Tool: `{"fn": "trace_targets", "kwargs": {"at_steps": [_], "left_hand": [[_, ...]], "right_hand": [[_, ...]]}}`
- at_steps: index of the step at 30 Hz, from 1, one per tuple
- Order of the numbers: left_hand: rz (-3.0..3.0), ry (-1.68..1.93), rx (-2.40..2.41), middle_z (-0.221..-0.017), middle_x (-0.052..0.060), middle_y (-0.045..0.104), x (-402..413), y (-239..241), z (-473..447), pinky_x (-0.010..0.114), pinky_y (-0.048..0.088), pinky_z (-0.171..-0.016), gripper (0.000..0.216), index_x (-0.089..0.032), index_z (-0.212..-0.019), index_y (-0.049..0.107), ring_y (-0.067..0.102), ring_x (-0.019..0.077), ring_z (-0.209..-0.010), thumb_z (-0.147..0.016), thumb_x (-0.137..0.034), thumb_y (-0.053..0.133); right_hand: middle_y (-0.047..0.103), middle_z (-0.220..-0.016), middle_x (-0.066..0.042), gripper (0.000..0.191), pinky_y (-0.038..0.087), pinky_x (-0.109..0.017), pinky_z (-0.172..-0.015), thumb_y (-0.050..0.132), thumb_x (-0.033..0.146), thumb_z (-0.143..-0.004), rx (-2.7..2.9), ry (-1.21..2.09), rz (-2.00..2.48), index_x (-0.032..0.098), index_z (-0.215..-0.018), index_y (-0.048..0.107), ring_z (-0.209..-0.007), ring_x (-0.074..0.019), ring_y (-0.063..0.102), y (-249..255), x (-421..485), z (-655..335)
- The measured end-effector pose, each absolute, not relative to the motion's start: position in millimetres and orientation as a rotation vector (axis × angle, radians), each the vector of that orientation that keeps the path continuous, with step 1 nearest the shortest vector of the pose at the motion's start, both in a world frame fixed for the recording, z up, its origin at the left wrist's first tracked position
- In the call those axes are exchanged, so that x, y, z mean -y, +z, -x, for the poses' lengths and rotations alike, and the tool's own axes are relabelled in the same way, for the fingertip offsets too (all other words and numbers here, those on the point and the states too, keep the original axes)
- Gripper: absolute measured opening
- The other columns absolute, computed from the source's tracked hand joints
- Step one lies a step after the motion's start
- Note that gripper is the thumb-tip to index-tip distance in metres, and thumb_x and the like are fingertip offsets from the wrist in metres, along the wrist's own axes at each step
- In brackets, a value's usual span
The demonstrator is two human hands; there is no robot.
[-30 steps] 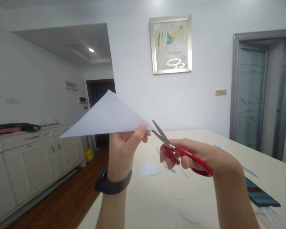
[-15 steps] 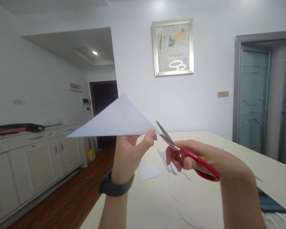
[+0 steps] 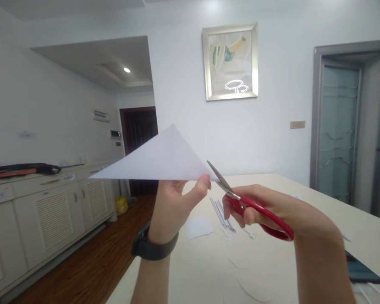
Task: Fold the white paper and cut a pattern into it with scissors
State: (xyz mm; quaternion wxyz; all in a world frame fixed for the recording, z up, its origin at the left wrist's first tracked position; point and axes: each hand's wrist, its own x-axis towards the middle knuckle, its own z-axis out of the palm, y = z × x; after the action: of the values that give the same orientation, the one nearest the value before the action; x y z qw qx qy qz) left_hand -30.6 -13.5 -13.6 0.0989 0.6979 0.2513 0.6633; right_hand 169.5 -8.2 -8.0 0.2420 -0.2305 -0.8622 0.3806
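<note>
My left hand (image 3: 174, 207) pinches the right corner of a white paper folded into a triangle (image 3: 160, 158), held up in the air above the table's left edge. A dark band sits on that wrist. My right hand (image 3: 266, 209) grips red-handled scissors (image 3: 253, 209), fingers through the loops. The metal blades (image 3: 218, 176) point up and left, slightly parted, with their tips at the paper's right corner beside my left thumb.
A cream table (image 3: 272, 257) carries a white paper scrap (image 3: 199, 227), thin paper strips (image 3: 220, 211) and curved offcuts. A dark tablet (image 3: 362, 270) lies at the right edge. A white cabinet (image 3: 47, 207) lines the left wall over wooden floor.
Both hands and the paper have shifted slightly right in the view. The scissor tips stay at the paper's right corner; the grips have not changed.
</note>
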Motion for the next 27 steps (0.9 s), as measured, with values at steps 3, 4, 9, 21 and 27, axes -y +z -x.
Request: {"fn": "trace_targets", "kwargs": {"at_steps": [3, 4, 9, 21, 27], "left_hand": [[-2.072, 1.968, -0.733, -0.062, -0.008, 0.065, 13.5, -13.4, 31.0, 0.019, 0.048, -0.067, 0.025, -0.021, -0.058, 0.060, 0.059, 0.0079, -0.060, -0.080, -0.010, 0.058], [-2.077, 1.970, -0.731, -0.062, -0.009, 0.065, 13.4, -13.3, 31.1, 0.019, 0.048, -0.067, 0.026, -0.021, -0.057, 0.060, 0.059, 0.0077, -0.060, -0.080, -0.009, 0.058], [-2.076, 1.978, -0.740, -0.062, -0.009, 0.064, 12.7, -13.0, 30.6, 0.019, 0.048, -0.069, 0.026, -0.022, -0.057, 0.059, 0.058, 0.0077, -0.061, -0.080, -0.009, 0.057], [-2.015, 2.007, -0.737, -0.058, -0.007, 0.062, 12.8, -13.3, 28.5, 0.022, 0.048, -0.067, 0.025, -0.022, -0.056, 0.060, 0.057, 0.0095, -0.058, -0.079, -0.011, 0.058], [-1.965, 2.000, -0.726, -0.054, -0.005, 0.059, 13.3, -13.3, 26.8, 0.024, 0.048, -0.064, 0.026, -0.021, -0.054, 0.058, 0.056, 0.0113, -0.057, -0.078, -0.012, 0.058]], "right_hand": [[0.045, -0.072, 0.003, 0.007, 0.032, -0.024, -0.060, 0.050, 0.021, -0.084, 2.344, 1.019, 0.686, 0.018, -0.078, 0.051, -0.066, -0.0108, 0.037, -8.9, 9.5, -169.8], [0.043, -0.071, 0.003, 0.008, 0.032, -0.024, -0.060, 0.052, 0.023, -0.084, 2.336, 1.008, 0.702, 0.018, -0.077, 0.051, -0.065, -0.0107, 0.036, -9.3, 9.9, -169.9], [0.043, -0.071, 0.003, 0.007, 0.030, -0.025, -0.058, 0.052, 0.020, -0.083, 2.317, 1.015, 0.713, 0.019, -0.076, 0.049, -0.064, -0.0105, 0.036, -9.7, 10.1, -169.9], [0.044, -0.069, 0.003, 0.008, 0.029, -0.025, -0.058, 0.052, 0.020, -0.082, 2.288, 1.011, 0.733, 0.019, -0.074, 0.050, -0.063, -0.0106, 0.038, -12.0, 8.7, -169.3], [0.044, -0.069, 0.002, 0.008, 0.031, -0.024, -0.058, 0.049, 0.019, -0.084, 2.258, 1.016, 0.724, 0.018, -0.077, 0.051, -0.063, -0.0109, 0.038, -12.6, 10.4, -168.4]]}}
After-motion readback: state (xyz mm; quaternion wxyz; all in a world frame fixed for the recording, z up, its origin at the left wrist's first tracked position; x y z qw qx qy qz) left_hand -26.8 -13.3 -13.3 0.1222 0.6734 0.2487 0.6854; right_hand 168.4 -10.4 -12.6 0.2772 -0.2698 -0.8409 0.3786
